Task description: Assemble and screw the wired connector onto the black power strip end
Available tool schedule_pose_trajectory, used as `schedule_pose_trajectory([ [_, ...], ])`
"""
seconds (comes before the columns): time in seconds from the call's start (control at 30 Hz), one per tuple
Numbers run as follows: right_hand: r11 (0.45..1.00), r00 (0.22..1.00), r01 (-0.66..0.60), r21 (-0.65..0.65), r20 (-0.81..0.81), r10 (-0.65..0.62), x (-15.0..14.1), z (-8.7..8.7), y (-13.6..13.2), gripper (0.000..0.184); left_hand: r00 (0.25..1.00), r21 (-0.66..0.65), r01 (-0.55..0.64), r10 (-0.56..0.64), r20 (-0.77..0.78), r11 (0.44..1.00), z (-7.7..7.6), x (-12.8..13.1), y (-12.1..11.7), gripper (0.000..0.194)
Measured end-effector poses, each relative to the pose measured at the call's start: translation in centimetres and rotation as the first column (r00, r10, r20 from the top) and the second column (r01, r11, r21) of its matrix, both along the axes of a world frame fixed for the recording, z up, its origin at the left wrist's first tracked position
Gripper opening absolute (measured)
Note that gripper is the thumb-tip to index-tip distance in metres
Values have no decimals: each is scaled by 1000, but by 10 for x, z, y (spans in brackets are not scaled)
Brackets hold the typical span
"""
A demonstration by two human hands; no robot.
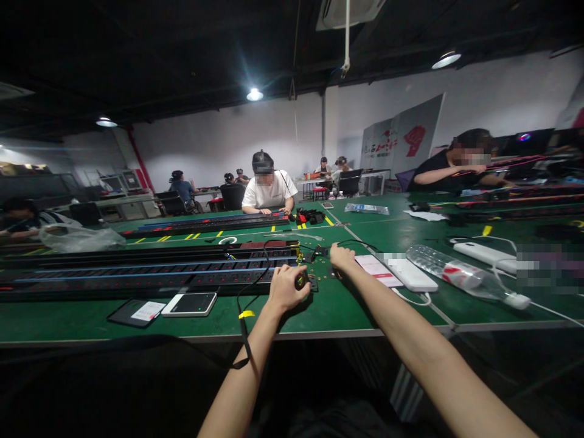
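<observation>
Green tabletop (319,316) between left hand (287,287) and front edge (337,334)

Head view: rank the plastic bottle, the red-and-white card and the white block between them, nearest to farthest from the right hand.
1. Red-and-white card, just right of the right hand.
2. White block, along the card's right side.
3. Plastic bottle, lying farther right.

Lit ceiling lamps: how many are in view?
3: left lamp, middle lamp and right lamp, all overhead. A glow at the left edge may be another, partly hidden.
</observation>
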State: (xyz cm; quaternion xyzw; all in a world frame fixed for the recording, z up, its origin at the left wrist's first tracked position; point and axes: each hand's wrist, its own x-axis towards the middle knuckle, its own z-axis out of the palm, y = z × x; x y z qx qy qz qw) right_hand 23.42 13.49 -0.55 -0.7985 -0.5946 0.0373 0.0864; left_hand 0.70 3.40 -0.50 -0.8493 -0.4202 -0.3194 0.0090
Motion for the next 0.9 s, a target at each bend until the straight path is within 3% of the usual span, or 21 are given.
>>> schedule_pose_trajectory([
  [0.1, 1000, 1000, 2, 4, 9, -2, -1, -1, 2, 74, 1000, -5, -2, 2, 0, 1000, 0, 0, 0, 45],
  [0.3, 998, 998, -24, 64, 61, 20, 3, -3, -8, 36, 1000, 6, 4, -4, 10, 1000, -2, 0, 1, 45],
  [0.4, 989, 997, -7, 147, 78, -5, 15, 0, -11, 35, 1000, 12, 8, -8, 14, 1000, -4, 0, 2, 44],
  [0.47, 968, 999, 40, 248, 3, -42, 25, 5, -11, 37, 1000, 14, 10, -10, 12, 1000, -4, 0, 2, 45],
  [0.57, 922, 957, 101, 375, -291, 14, 34, 15, -8, 34, 1000, 16, 10, -10, 10, 1000, -4, 0, 2, 46],
  [0.63, 891, 828, 128, 436, -541, 146, 33, 19, -10, 26, 1000, 17, 6, -6, 11, 1000, -4, 0, 2, 46],
  [0.7, 870, 604, 158, 467, -743, 289, 27, 19, -16, 18, 1000, 17, 4, -4, 12, 1000, -4, 0, 2, 46],
  [0.77, 863, 371, 158, 480, -839, 399, 16, 14, -29, 16, 1000, 18, 5, -5, 10, 1000, -3, 0, 1, 45],
  [0.8, 852, 296, 156, 499, -847, 442, 10, 10, -36, 19, 1000, 17, 5, -5, 8, 1000, -3, 0, 1, 45],
  [0.9, 823, 237, 120, 555, -821, 519, -9, -1, -61, 30, 1000, 10, -7, 7, 4, 1000, -2, 1, -1, 44],
])
